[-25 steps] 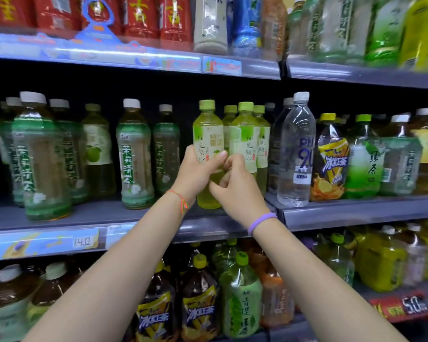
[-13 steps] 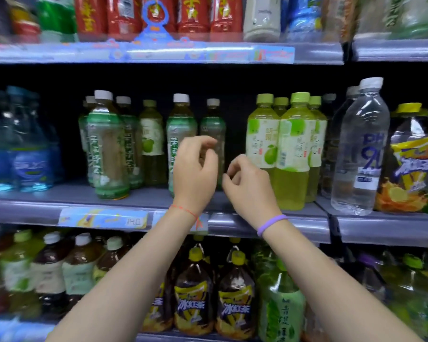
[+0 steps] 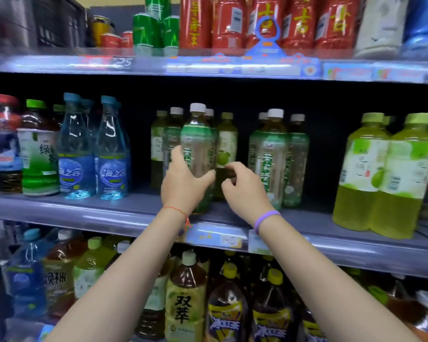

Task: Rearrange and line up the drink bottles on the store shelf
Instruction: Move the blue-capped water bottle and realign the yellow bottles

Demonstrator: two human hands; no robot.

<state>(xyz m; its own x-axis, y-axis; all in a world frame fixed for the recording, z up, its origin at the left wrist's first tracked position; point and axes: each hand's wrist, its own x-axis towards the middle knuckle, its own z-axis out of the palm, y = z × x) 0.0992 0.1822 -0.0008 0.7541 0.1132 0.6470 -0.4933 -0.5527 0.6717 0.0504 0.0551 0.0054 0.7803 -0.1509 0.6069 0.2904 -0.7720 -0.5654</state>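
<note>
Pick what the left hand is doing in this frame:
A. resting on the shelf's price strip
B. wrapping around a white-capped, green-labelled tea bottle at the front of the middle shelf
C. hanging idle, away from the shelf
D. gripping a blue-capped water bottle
B: the left hand curls its thumb and fingers around the white-capped, green-labelled tea bottle, which stands on the middle shelf.

grey shelf (image 3: 124,208), drink bottles (image 3: 269,156) upright
</note>
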